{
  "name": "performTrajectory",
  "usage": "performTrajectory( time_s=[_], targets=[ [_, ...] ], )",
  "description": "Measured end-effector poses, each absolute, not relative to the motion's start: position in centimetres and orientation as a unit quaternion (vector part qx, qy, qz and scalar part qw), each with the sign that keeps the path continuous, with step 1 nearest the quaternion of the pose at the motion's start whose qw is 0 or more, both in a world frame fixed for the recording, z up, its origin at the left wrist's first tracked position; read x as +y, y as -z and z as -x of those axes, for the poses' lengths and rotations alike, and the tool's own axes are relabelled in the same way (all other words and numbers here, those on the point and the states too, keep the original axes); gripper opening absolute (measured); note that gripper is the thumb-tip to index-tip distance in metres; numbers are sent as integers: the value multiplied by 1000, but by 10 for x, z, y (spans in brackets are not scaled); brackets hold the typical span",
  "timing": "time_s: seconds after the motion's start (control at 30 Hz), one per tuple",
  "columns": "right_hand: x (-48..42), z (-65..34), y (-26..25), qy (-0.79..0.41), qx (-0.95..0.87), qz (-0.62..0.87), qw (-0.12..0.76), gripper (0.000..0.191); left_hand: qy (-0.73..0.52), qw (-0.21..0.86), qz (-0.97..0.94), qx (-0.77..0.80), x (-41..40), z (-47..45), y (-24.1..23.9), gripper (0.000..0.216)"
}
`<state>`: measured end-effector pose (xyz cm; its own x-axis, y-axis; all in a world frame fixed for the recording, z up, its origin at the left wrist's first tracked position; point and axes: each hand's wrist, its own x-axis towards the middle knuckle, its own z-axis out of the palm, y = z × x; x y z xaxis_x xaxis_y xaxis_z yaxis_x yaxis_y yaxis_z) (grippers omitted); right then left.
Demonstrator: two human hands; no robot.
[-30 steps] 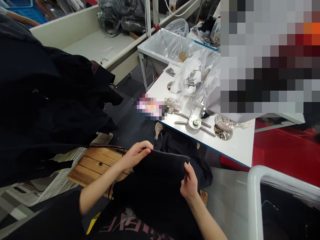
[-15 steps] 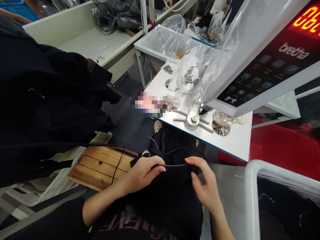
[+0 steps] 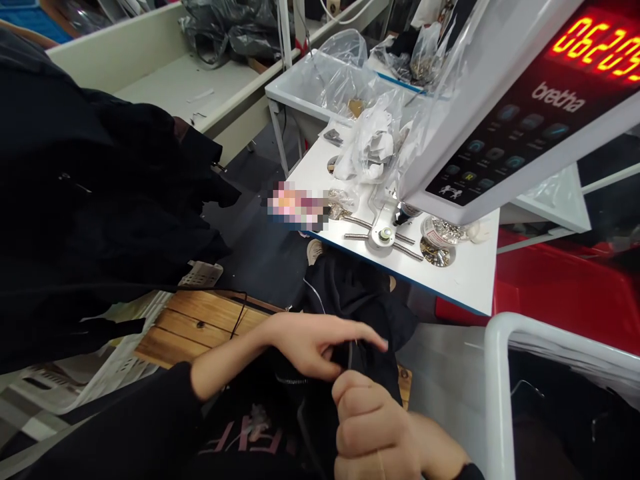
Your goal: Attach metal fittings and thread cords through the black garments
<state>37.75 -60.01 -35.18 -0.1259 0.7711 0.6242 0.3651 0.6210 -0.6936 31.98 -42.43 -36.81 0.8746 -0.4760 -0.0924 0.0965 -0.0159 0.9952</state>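
Right grip (image 3: 373, 427) curled shut on a fold of black zip-front garment (image 3: 320, 407), cloth bunched inside the fist; left grip (image 3: 313, 347) open, fingers outstretched on the same garment just above that fist, below a white worktop (image 3: 465, 287).

A cream bench behind, white worktable (image 3: 465, 287) with blue edge, dark floor (image 3: 260, 260), red bin (image 3: 565, 293), wooden slats (image 3: 200, 327), white tubular rail (image 3: 495, 380)

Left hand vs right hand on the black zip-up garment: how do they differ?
The left hand has its fingers stretched out across the black zip-up garment, while the right hand is curled closed on it. The left lies farther from the camera than the right. Both are bare.
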Motion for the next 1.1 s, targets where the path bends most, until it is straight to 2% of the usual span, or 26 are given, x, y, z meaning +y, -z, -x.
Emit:
performTrajectory(
  time_s=[0.07,0.17,0.23,0.33,0.43,0.5,0.63,0.83,1.0,1.1],
  targets=[
    [-604,-377,343,-199,-721,379,544,43,215,644,-704,-209,-425,-324,361,49],
    [-616,-376,331,-128,-628,487,593,38,81,578,-793,-177,-425,-323,352,12],
    [-623,-380,325,-73,-556,583,588,31,17,558,-815,-155,-425,-320,350,15],
    [-624,-395,319,-83,-599,657,450,12,43,574,-810,-113,-426,-318,352,22],
    [-621,-413,322,-82,-679,684,254,20,86,544,-834,-31,-431,-320,358,27],
    [-622,-419,326,-65,-693,692,192,12,91,524,-847,-11,-437,-323,361,27],
    [-629,-419,339,-32,-658,712,245,6,56,549,-834,25,-448,-327,365,25],
    [-632,-418,356,-46,-536,747,390,17,42,534,-844,16,-453,-322,370,30],
    [-629,-419,365,-66,-502,759,409,16,29,534,-845,-23,-452,-314,373,40],
    [-629,-425,364,-77,-528,749,394,15,12,524,-851,18,-454,-314,375,34]
  ],
)
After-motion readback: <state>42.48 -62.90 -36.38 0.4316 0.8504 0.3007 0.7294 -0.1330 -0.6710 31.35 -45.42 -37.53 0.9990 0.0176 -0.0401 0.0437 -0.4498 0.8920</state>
